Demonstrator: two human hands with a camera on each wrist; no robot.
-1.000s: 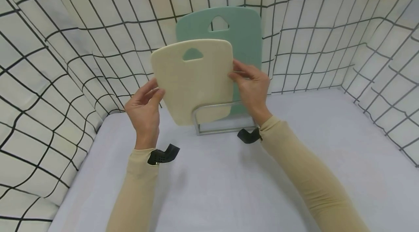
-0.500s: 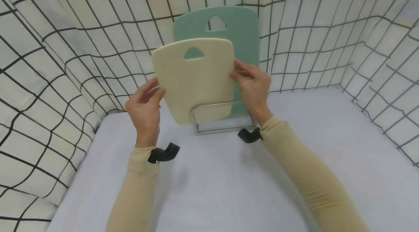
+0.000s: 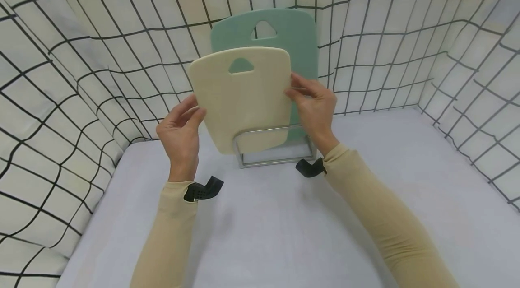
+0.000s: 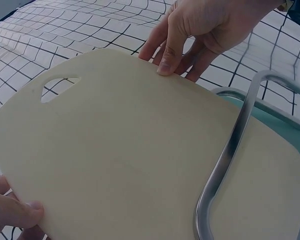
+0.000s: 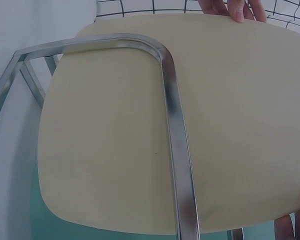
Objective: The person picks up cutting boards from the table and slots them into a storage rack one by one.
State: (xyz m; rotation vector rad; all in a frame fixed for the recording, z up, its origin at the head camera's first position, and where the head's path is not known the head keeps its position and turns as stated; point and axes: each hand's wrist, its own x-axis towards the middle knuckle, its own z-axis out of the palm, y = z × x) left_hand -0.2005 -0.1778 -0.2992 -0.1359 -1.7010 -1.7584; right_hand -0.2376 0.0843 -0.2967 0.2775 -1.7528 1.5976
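A cream cutting board [image 3: 243, 98] with a cut-out handle leans slightly in a metal rack [image 3: 268, 161]. Its lower part sits behind the rack's front bar, which crosses it in both wrist views. My left hand [image 3: 178, 137] pinches the board's left edge, thumb in front. On the opposite edge, my right hand [image 3: 314, 109] holds it between thumb and fingers. Behind it a larger green cutting board [image 3: 302, 39] stands upright in the same rack, partly covered by the cream one. The right wrist view shows the cream board's rounded bottom edge [image 5: 125, 231] in front of green.
White cloth panels with a black grid [image 3: 378, 44] enclose the back and both sides. The rack stands on a white tabletop [image 3: 260, 220] near the back wall. A black wrist strap piece [image 3: 205, 188] shows at the left cuff, another [image 3: 309, 168] at the right.
The cream board has shifted slightly to the right relative to the rack and green board, both hands moving with it. The head view has turned a little. The grip stays the same.
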